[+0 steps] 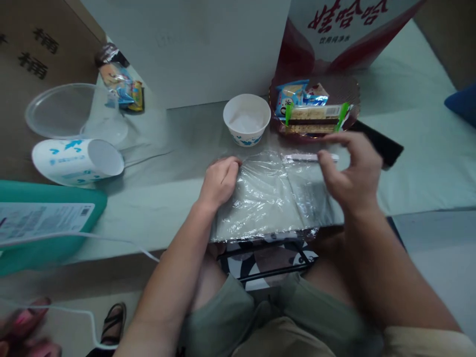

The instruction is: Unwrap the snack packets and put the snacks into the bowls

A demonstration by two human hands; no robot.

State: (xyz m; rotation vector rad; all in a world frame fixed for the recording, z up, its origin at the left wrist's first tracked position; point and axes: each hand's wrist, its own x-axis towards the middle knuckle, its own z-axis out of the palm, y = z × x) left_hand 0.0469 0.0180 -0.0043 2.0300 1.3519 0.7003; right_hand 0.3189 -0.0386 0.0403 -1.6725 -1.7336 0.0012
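A clear, crinkled plastic bag [260, 198] lies flat at the table's front edge, partly hanging over it. My left hand [220, 182] is closed at the bag's upper left corner, with its fingertips tucked out of sight. Over the right side, my right hand [353, 171] is raised with thumb and index finger apart. Its thumb overlaps a thin white strip [303, 157] lying along the bag's top edge. Just beyond the bag stands a white paper cup [248, 121] with blue leaf prints. Behind my right hand, a dark tray [349, 91] holds several wrapped snacks [316, 116].
On the left are a tipped paper cup [80, 161], a clear plastic lid [55, 111], snack packets [122, 87] and a green labelled package [48, 218] crossed by a white cable [111, 238]. A black object [379, 144] lies right of the tray. Large boxes [223, 49] stand behind.
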